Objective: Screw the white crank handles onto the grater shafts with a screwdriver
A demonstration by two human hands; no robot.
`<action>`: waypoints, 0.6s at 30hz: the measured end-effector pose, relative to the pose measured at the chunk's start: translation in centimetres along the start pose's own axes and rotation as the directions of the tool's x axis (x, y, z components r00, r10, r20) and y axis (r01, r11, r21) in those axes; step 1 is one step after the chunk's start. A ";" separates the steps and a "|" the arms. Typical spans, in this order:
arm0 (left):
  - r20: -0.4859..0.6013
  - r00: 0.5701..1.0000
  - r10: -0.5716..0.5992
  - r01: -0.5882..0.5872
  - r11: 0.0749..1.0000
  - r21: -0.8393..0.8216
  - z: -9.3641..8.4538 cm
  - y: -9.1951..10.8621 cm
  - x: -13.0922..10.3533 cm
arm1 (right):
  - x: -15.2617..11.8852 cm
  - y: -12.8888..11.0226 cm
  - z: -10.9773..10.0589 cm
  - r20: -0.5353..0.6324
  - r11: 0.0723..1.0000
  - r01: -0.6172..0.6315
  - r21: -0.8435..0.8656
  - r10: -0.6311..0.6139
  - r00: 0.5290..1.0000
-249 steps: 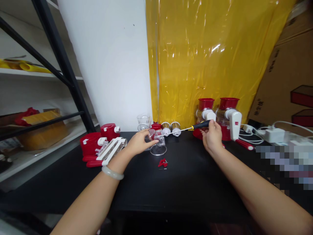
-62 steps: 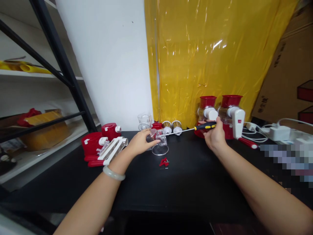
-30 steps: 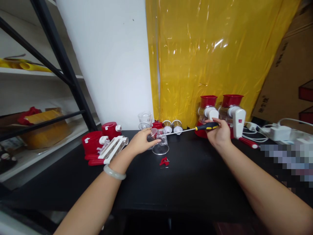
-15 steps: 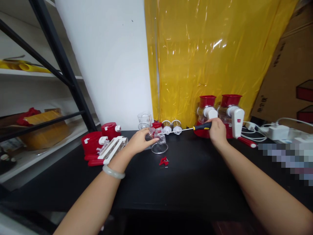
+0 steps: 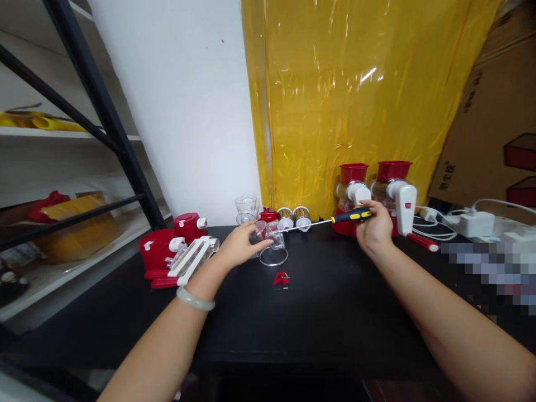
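Observation:
My left hand (image 5: 242, 244) is closed around a clear plastic housing (image 5: 274, 245) whose round rim faces me, low over the black table. In my right hand (image 5: 376, 228) is a screwdriver (image 5: 350, 215) with a black and yellow handle. Its long shaft points left, and the tip reaches into the clear housing; what the tip touches is too small to make out. A small red plastic part (image 5: 281, 277) lies on the table in front of the housing, with tiny thin pieces beside it.
Red bases (image 5: 157, 249) and white crank handles (image 5: 195, 259) are stacked at left. Behind my hands stand grater drums (image 5: 302, 218) and a clear part (image 5: 246, 206). Two red and white rotary graters (image 5: 396, 192) stand at back right, near white cables and a charger (image 5: 476, 224).
My right hand has turned on the screwdriver handle, so more of the handle shows and the fingers are loosened around it. The left hand keeps its hold on the clear housing.

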State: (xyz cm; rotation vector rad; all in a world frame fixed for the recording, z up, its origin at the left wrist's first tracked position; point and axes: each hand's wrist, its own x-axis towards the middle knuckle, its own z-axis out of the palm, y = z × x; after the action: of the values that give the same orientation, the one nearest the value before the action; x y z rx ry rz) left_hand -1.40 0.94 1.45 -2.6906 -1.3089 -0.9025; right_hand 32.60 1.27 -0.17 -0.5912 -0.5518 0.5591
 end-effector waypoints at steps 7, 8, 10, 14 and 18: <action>0.022 1.000 -0.013 0.012 1.000 0.017 -0.1 0.2 0.0 | 0.2 -0.6 0.0 0.101 0.966 -0.230 0.121 0.218 0.971; 0.022 1.000 -0.015 0.015 1.000 0.015 -0.1 0.3 0.0 | 0.2 -0.7 0.0 0.097 0.958 -0.249 0.142 0.237 0.967; 0.020 1.000 -0.014 0.014 1.000 0.012 -0.1 0.3 0.0 | 0.1 -0.8 0.1 0.086 0.943 -0.282 0.177 0.271 0.959; -0.005 1.000 -0.002 0.002 1.000 0.010 -0.1 0.2 0.0 | -0.2 -0.9 0.3 0.129 0.957 -0.270 0.108 0.256 0.958; -0.005 1.000 0.020 -0.020 1.000 0.000 -0.1 0.1 0.0 | -0.1 -0.5 -0.1 0.185 0.992 -0.124 0.009 0.120 0.975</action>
State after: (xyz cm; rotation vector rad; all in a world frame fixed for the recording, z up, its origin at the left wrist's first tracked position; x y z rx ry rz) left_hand -1.34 0.86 1.60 -2.6945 -1.2785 -0.9074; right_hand 32.77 0.80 0.04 -0.5595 -0.6870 0.7397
